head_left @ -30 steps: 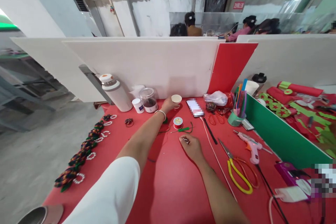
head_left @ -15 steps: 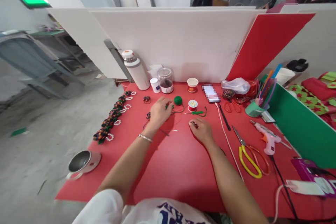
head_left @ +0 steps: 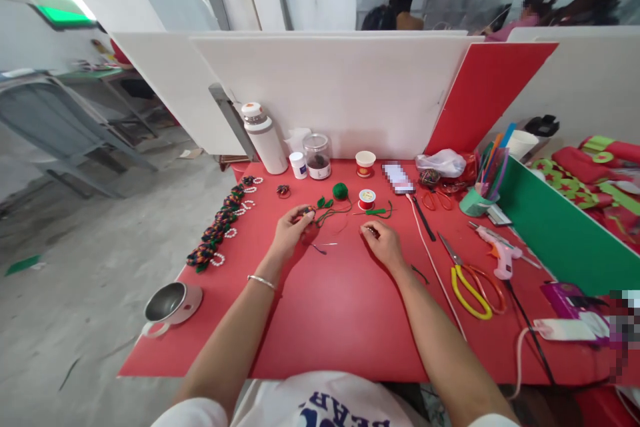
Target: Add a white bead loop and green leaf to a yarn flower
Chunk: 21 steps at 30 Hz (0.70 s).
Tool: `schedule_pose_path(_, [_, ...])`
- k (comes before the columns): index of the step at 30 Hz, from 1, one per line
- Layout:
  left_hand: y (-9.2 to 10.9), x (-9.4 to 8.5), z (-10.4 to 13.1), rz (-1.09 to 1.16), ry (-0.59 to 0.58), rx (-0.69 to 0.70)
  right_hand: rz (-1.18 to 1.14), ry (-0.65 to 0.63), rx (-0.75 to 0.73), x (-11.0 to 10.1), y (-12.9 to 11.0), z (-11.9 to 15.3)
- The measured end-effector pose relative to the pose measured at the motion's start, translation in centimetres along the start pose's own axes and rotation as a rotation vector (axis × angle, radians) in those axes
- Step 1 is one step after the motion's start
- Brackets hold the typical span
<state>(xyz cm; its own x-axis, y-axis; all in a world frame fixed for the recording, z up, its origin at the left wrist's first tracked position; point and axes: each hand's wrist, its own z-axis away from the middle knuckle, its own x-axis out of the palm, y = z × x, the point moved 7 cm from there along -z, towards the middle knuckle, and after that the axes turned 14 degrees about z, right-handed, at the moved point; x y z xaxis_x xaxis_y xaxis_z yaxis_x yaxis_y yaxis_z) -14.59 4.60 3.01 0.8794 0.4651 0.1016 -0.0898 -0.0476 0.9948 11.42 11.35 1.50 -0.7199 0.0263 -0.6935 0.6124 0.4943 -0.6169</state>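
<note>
A row of braided bracelets (head_left: 220, 227) lay along the left edge of the red table (head_left: 340, 320). The left hand (head_left: 293, 232) pinched a small multicoloured braided piece (head_left: 304, 213), held just above the table near the green cord ball (head_left: 341, 191). The right hand (head_left: 384, 245) rested on the table, fingertips closed on a small dark bead-like item (head_left: 370, 231), with yellow-handled scissors (head_left: 467, 283) and a glue gun (head_left: 497, 255) farther right.

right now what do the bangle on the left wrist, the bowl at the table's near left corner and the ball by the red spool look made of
The bangle looks like polished metal: thin, silvery, with a bright glint. The bowl seems stainless steel inside, mirror-like and reflective, with a pale, perhaps plastic, outer shell and handle. The ball looks like wound green yarn or cord, matte and fuzzy, though its strands are too small to make out. The left hand pinches a small dark piece nearby.
</note>
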Motion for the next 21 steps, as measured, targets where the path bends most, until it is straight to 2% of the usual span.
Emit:
schedule_pose_path(2, [-1.3, 2.5, 1.3, 0.402, -0.127, -0.222, -0.157, 0.0, 0.084, 0.0, 0.3, 0.0])
schedule_pose_path(3, [-1.8, 3.6, 2.0, 0.529, -0.159, -0.326, -0.214, 0.002, 0.118, -0.1, 0.4, 0.0])
schedule_pose_path(5, [-2.5, 5.6, 3.2, 0.672, -0.207, -0.489, -0.29, 0.006, 0.168, -0.2, 0.3, 0.0])
schedule_pose_path(7, [-2.9, 7.1, 3.8, 0.742, -0.226, -0.576, -0.34, 0.013, 0.204, -0.4, 0.1, 0.1])
schedule_pose_path(10, [-3.4, 8.7, 3.7, 0.762, -0.259, -0.619, -0.352, 0.033, 0.227, -0.7, -0.2, 0.3])
schedule_pose_path(13, [-3.7, 9.6, 3.1, 0.723, -0.328, -0.581, -0.294, 0.045, 0.195, -0.8, -0.7, 0.3])
schedule_pose_path(18, [-4.6, 9.7, 2.2, 0.697, -0.394, -0.53, -0.204, 0.04, 0.115, -0.5, -0.9, 0.0])
schedule_pose_path(21, [-5.1, 9.7, 2.2, 0.641, -0.415, -0.524, -0.007, 0.027, 0.096, 0.0, -0.6, -0.1])
